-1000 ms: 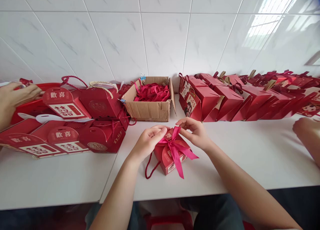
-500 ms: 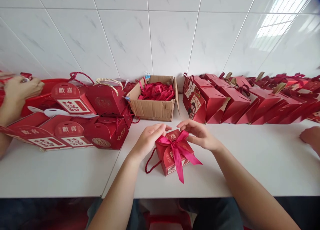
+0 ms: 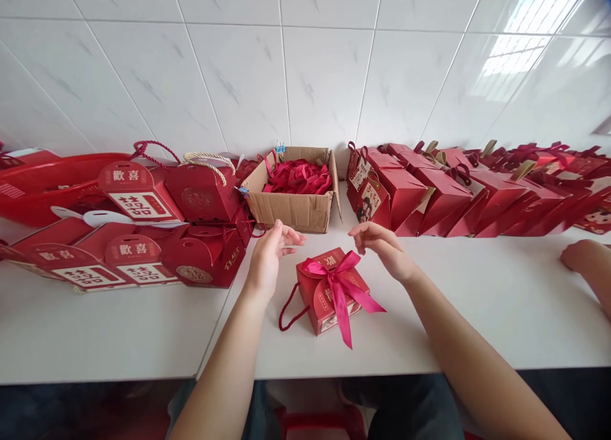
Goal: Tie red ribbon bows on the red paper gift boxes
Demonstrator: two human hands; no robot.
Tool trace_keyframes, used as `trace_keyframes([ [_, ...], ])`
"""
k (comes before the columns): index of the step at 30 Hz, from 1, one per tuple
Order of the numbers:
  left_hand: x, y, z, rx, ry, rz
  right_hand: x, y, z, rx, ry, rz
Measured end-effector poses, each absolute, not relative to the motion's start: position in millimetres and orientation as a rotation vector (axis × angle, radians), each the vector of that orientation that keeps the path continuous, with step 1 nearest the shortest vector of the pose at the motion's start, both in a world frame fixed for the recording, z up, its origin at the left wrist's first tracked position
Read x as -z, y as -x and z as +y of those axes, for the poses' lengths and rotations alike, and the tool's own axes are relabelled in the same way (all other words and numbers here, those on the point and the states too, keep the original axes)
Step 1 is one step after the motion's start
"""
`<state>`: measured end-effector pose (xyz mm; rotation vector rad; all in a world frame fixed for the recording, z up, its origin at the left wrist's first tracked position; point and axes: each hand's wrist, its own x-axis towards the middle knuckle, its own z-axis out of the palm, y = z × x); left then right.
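Note:
A small red gift box [image 3: 312,298] lies on the white table in front of me, with a bright pink ribbon bow [image 3: 338,281] across its top. Its dark red cord handle [image 3: 282,319] rests on the table to the left. My left hand [image 3: 273,252] is raised just beyond the box's upper left side, fingers apart and holding nothing. Beyond the upper right corner hovers my right hand [image 3: 382,246], its fingers loosely curved and apart, with nothing in it. Neither hand touches the box or bow.
Behind the box, a cardboard box [image 3: 286,209] holds red ribbons [image 3: 298,176]. Stacked red gift boxes [image 3: 200,191] and a red basin [image 3: 48,179] are at left; rows of red boxes [image 3: 443,195] line the right. Another person's hand [image 3: 587,265] rests at the far right.
Both my hands have moved off the bow and apart, the left one leftward and the right one slightly up. The other person's hands at the far left have left the view.

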<state>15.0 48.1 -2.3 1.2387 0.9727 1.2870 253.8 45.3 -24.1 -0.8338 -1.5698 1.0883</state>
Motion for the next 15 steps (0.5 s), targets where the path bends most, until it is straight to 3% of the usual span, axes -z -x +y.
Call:
trace_keyframes([
  [4, 0, -11, 49, -1.286, -1.244, 1.068, 23, -267, 10, -0.773, 0.965, -1.275],
  [7, 2, -8, 50, -1.152, -1.351, 1.141, 42, -264, -40, -0.717, 1.024, -1.031],
  [15, 3, 1, 50, -0.996, -1.535, 1.121, 79, -195, -116, -1.197, 1.372, -1.035],
])
